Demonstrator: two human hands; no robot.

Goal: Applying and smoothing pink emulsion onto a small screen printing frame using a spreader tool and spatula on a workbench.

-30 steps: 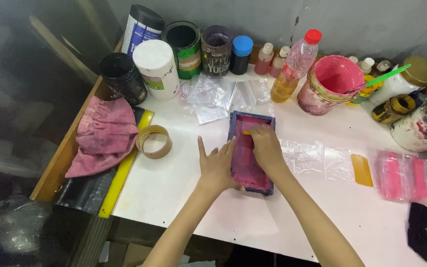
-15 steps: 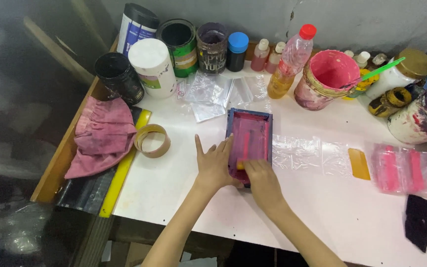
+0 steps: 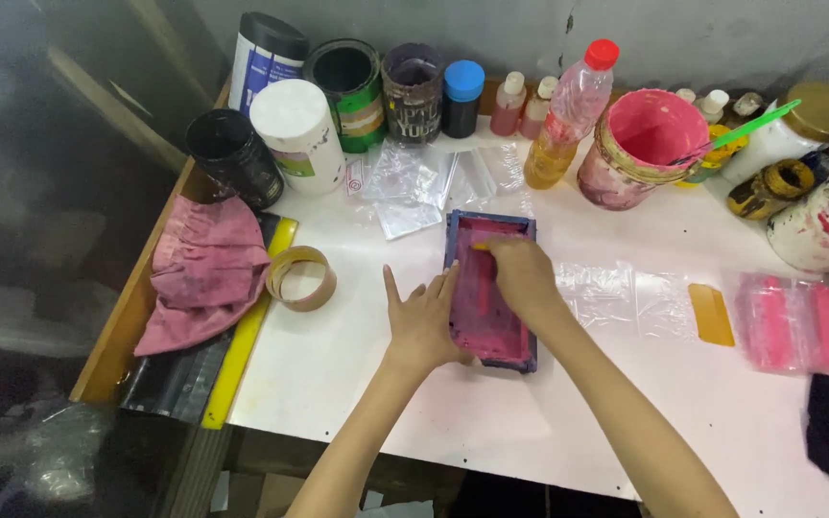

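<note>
A small blue-framed printing screen [image 3: 477, 317], its mesh covered in pink ink, lies flat on the white table [image 3: 357, 403]. My left hand [image 3: 424, 321] presses flat on the table against the frame's left edge, fingers spread. My right hand [image 3: 522, 275] rests inside the frame near its far end, closed on a small yellow squeegee [image 3: 480, 247] whose tip shows at the fingers. Clear plastic bags [image 3: 616, 297] lie just right of the frame.
Paint cans, jars and bottles line the back edge, with a pink ink bucket [image 3: 640, 144] and a green stick in it. A tape roll [image 3: 301, 278], pink rag [image 3: 205, 269] and yellow ruler [image 3: 247, 336] sit left. A yellow scraper [image 3: 712, 315] and pink-printed bags [image 3: 803, 321] lie right.
My right hand pulled the squeegee toward me to the frame's near end, then moved back up to the far end. My left hand stayed on the frame's left edge.
</note>
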